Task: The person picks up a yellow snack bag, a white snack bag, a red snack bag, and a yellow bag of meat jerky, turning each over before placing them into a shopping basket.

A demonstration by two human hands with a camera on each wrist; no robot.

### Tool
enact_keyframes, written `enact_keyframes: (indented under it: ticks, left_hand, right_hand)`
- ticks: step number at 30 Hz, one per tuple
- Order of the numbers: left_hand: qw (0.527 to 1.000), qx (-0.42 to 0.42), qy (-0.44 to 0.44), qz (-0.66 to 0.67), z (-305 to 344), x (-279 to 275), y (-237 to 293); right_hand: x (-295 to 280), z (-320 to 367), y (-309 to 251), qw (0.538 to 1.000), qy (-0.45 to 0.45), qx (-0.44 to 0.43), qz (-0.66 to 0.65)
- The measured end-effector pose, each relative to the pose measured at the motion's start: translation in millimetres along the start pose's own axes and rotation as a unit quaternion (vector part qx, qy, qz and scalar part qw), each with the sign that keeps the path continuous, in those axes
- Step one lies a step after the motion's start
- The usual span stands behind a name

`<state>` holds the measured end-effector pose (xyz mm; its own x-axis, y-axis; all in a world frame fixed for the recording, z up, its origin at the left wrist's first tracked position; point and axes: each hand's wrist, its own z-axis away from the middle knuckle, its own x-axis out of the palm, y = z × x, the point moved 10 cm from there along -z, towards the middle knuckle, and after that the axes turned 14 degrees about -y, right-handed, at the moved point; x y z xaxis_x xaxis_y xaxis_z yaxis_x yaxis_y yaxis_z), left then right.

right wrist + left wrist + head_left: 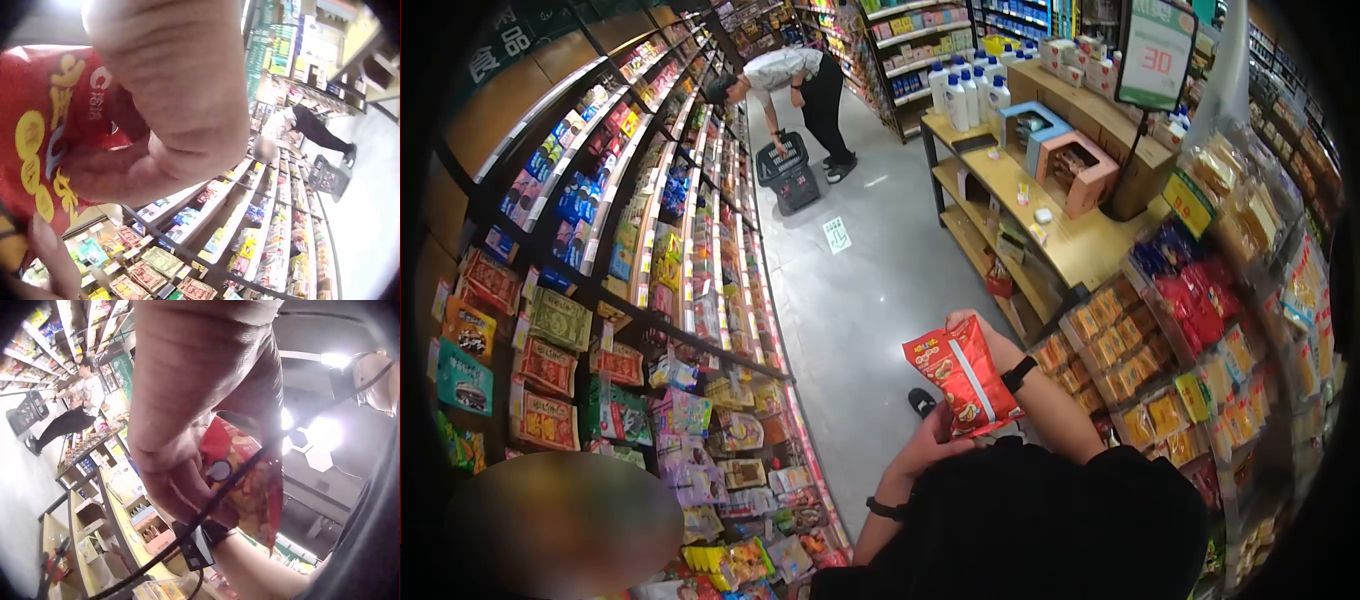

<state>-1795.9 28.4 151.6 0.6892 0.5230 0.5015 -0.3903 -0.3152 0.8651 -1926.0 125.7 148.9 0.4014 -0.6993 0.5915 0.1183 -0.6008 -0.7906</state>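
A red snack bag with a pale strip down its back is held up in front of the body in the head view. My left hand grips its lower edge, while my right hand holds the upper right side. In the left wrist view, my left fingers curl on the bag, partly covering it. Close up in the right wrist view, yellow lettering shows on the red bag, with my right hand bent over its edge.
Shelves of packaged snacks run along the left. To the right are a wooden display table and racks of packs. Further up the aisle floor, a person bends over a dark shopping basket.
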Motion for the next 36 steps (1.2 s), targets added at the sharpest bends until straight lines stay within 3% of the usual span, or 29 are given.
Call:
enact_keyframes:
  ticks: [3,5,6,8,10,13,14,17,21,24,28,31,33,36]
  left_hand:
    - [0.998,-0.028,-0.009,0.046,-32.9,-24.6,1.1]
    - [0.997,-0.057,0.020,0.039,-61.0,-62.6,3.2]
    - [0.992,-0.054,0.033,0.106,-73.6,-79.6,13.1]
    - [0.996,-0.022,0.026,0.083,-92.7,-103.2,53.2]
    - [0.997,0.048,0.054,0.035,-115.6,-134.5,89.2]
    - [0.997,0.048,0.060,0.021,-130.9,-174.9,100.0]
    - [0.995,0.053,0.078,0.034,-133.2,-181.6,112.7]
    - [0.972,0.118,0.174,0.101,-138.9,-219.4,124.8]
    - [0.961,0.118,0.231,0.094,-149.3,-250.6,149.0]
    - [0.912,0.172,0.370,0.042,-151.8,-294.2,168.0]
    - [0.843,0.275,0.460,0.050,-153.0,-307.8,184.1]
    - [0.798,0.275,0.537,0.010,-148.6,-312.1,170.7]
    - [0.777,0.289,0.558,-0.032,-144.4,-299.4,185.9]
    - [0.740,0.293,0.606,-0.015,-123.7,-270.6,170.0]
  right_hand:
    - [-36.3,-46.8,13.4,0.999,0.023,-0.035,0.034]
    - [-25.8,-76.9,2.4,0.997,-0.012,0.014,-0.079]
    - [-17.1,-91.0,-7.0,0.990,-0.029,0.042,-0.134]
    - [-1.8,-130.2,-30.7,0.965,-0.068,0.095,-0.233]
    - [-22.7,-181.8,-27.9,0.948,-0.074,0.185,-0.246]
    - [-48.2,-220.9,-34.7,0.965,0.038,0.175,-0.192]
    - [-35.2,-238.9,-47.4,0.971,-0.018,0.113,-0.210]
    - [-17.7,-250.3,-51.5,0.971,-0.118,0.117,-0.174]
    - [-35.6,-263.8,-24.0,0.975,-0.147,0.168,0.003]
    - [-55.7,-296.4,9.0,0.952,-0.177,0.247,0.028]
    - [-64.7,-330.6,22.5,0.933,-0.238,0.259,0.073]
    - [-55.3,-349.0,32.3,0.916,-0.295,0.253,0.098]
    - [-56.1,-354.0,52.2,0.905,-0.313,0.284,0.055]
    - [-8.1,-349.2,53.9,0.855,-0.324,0.382,-0.134]
